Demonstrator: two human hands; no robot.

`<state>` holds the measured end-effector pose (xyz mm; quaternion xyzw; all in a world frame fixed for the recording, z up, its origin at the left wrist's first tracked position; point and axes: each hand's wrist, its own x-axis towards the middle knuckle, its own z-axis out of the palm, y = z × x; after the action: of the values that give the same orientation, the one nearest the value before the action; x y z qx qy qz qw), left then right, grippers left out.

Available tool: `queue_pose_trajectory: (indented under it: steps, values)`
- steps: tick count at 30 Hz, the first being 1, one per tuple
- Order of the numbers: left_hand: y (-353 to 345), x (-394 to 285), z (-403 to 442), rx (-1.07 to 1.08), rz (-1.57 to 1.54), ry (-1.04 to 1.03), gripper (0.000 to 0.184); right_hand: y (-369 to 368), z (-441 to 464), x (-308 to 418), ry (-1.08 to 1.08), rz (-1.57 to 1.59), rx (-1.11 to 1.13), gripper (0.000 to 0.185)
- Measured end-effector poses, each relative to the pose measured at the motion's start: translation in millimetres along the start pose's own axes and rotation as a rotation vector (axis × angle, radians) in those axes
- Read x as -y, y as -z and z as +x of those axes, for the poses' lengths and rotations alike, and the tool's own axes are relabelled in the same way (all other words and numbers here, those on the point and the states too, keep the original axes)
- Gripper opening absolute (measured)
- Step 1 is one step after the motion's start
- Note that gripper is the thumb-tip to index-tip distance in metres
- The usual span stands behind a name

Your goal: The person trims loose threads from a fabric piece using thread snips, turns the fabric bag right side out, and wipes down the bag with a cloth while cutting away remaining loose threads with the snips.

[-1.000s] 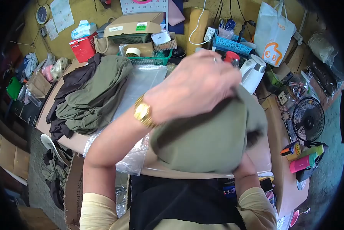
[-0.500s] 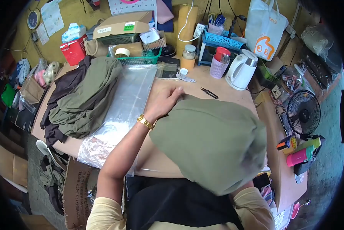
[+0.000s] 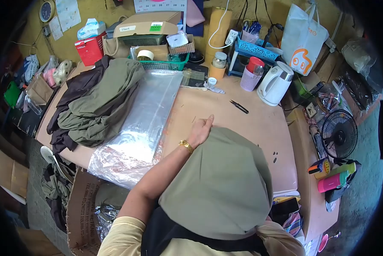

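Note:
A piece of olive-green fabric [image 3: 219,183] hangs spread over the table's front edge and my lap. Its upper left edge is pinched in my left hand [image 3: 201,131], with a gold watch on that wrist. My right hand is hidden behind or beneath the cloth; only the sleeve shows at lower right. Beyond the fabric, small black snips [image 3: 239,106] lie on the table. To the left rests a pile of olive and dark clothing [image 3: 99,102], beside a stack of clear plastic bags [image 3: 146,115].
At the back of the brown table [image 3: 187,102] are a green basket [image 3: 163,65], a jar [image 3: 219,60], a lilac cup [image 3: 249,80] and a white kettle [image 3: 274,84]. A black fan [image 3: 339,134] is at right. An open carton [image 3: 84,209] stands below left.
The olive fabric has swung down and toward my body, now hanging flatter. My left hand came down from in front of the camera, then shifted slightly right and lower, still on the cloth.

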<state>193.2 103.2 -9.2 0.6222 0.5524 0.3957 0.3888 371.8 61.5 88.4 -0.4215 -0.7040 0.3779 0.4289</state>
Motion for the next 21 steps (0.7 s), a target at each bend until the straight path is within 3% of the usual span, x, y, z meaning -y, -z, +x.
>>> queue_pose_trajectory:
  steps: [3, 5, 6, 7, 8, 10, 11, 16, 18, 19, 20, 21]
  values:
    - [-7, -3, -8, 0.032, 0.05, 0.0, 0.067, 1, 1, 3, 0.012, -0.039, 0.01, 0.039]
    - [17, -44, -40, -0.318, -0.074, -0.161, 0.054, 4, 3, 9, 0.02, -0.091, 0.03, 0.039]
    - [41, -35, -29, -0.273, -0.219, -0.35, 0.043, 7, 4, 16, 0.033, -0.14, 0.051, 0.039]
    - [64, -26, -12, -0.463, -0.122, -0.484, 0.035, 11, 3, 26, 0.055, -0.207, 0.095, 0.039]
    - [93, -65, -38, -0.596, -0.073, -0.656, 0.033, 13, 5, 42, 0.082, -0.273, 0.162, 0.039]
    - [118, -132, -84, -0.661, 0.053, -1.132, 0.037, 13, 17, 74, 0.15, -0.457, 0.361, 0.04]
    - [118, -148, -95, -0.649, 0.047, -1.129, 0.037, 10, 18, 91, 0.186, -0.558, 0.459, 0.04]
    - [96, -208, -125, -0.163, 0.83, -1.287, 0.022, -17, 65, 118, 0.138, -0.958, 0.818, 0.04]
    - [138, -184, -102, -0.09, 0.817, -1.2, 0.026, -24, 77, 119, 0.112, -1.018, 0.881, 0.04]
    - [158, -177, -103, -0.037, 0.57, -1.06, 0.01, -24, 80, 118, 0.095, -1.0, 0.869, 0.04]
    - [182, -165, -103, 0.005, 0.326, -1.007, 0.026, -20, 80, 96, 0.089, -0.927, 0.772, 0.041]
    - [200, -143, -104, 0.012, 0.131, -0.871, 0.022, -8, 79, 69, 0.083, -0.856, 0.679, 0.043]
